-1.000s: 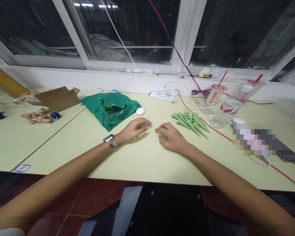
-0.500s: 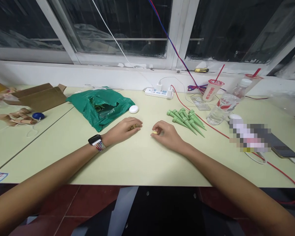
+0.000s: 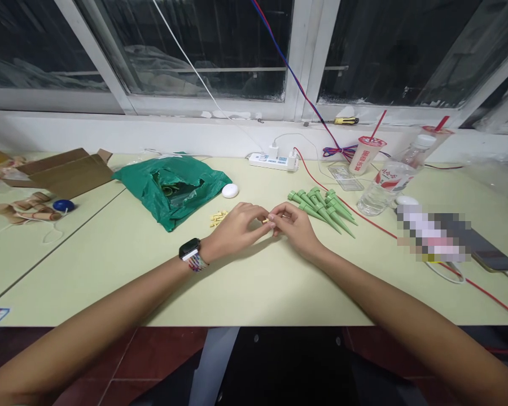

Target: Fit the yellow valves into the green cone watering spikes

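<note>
My left hand (image 3: 236, 229) and my right hand (image 3: 294, 225) meet fingertip to fingertip over the pale green table (image 3: 254, 282). Between them they pinch one small yellow piece (image 3: 266, 220). A little heap of the same yellow pieces (image 3: 218, 217) lies on the table just left of my left hand. A pile of several green cone-shaped spikes (image 3: 324, 204) lies just right of my right hand. My left wrist wears a black watch.
A crumpled green plastic bag (image 3: 173, 185) and a white puck (image 3: 230, 190) lie behind my left hand. A power strip (image 3: 271, 161), red cable, two cups with straws, a water bottle (image 3: 385, 185) and a phone (image 3: 491, 256) stand right. A cardboard box (image 3: 61, 169) sits far left.
My left hand lifted off the yellow pieces, leaving them in a heap, and moved right to meet my right hand. Both now pinch one yellow piece between them.
</note>
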Available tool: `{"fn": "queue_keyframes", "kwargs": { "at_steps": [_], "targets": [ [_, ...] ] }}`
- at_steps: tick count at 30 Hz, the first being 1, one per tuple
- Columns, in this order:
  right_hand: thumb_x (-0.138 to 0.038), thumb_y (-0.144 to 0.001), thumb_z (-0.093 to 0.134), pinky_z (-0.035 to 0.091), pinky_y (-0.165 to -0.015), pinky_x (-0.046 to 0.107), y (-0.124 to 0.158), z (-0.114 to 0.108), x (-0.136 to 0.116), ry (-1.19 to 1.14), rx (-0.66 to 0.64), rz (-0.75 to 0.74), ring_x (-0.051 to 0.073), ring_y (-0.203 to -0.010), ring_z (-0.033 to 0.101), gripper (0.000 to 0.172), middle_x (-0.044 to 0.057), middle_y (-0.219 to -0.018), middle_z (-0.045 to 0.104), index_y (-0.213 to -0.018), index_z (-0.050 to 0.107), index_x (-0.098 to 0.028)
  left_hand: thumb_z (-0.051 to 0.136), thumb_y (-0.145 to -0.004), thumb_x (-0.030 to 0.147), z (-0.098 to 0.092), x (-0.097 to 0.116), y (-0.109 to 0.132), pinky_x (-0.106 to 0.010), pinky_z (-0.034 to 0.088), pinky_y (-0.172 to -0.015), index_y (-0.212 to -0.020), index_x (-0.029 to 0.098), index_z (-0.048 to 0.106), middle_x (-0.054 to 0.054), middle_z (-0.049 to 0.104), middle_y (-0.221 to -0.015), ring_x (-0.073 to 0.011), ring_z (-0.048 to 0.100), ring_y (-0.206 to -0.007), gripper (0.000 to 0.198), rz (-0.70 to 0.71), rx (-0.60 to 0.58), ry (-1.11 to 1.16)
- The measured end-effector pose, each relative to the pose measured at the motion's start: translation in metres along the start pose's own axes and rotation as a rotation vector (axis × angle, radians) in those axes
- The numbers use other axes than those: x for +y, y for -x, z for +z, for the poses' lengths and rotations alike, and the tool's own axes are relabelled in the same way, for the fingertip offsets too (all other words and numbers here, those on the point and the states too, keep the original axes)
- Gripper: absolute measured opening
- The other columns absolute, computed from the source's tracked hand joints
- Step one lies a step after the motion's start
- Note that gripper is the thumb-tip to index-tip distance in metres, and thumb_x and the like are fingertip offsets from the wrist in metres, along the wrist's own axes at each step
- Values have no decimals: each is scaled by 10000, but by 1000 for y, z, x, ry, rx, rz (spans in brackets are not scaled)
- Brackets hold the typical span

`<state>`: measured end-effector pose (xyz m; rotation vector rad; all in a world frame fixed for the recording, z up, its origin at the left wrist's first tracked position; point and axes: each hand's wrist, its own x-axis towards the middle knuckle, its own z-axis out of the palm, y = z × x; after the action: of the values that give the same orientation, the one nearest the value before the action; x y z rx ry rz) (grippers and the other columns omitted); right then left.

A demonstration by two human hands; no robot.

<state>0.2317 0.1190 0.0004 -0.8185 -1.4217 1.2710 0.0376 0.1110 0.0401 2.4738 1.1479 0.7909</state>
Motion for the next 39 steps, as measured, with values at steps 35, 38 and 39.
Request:
{"fn": "queue_keyframes", "kwargs": {
  "at_steps": [35,38,39],
  "targets": [
    [-445,-1095,366,339,-634,296,17,8,-5,492,-68,-195,144,-618,451,427,-22,-657,515,-739,449,-225,481,-1073,429,27,16,13,-294,454,-727,-869,191,558,14,597,-690,-138,571,-666,322,-214,28,759],
    [-384,-1102,333,344,-653,305,15,6,-4,592,-65,-267,153,-623,477,410,-2,-679,571,-753,475,-223,528,-1051,431,29,13,12,-291,460,-688,-853,187,561,11,591,-724,-127,574,-637,316,-257,1,923],
    [-371,-1102,328,342,-656,308,15,6,-4,624,-59,-284,155,-623,479,406,2,-682,577,-754,475,-224,538,-1045,434,29,12,11,-291,459,-674,-846,187,558,11,587,-733,-124,572,-627,318,-269,-7,965]
  ]
}}
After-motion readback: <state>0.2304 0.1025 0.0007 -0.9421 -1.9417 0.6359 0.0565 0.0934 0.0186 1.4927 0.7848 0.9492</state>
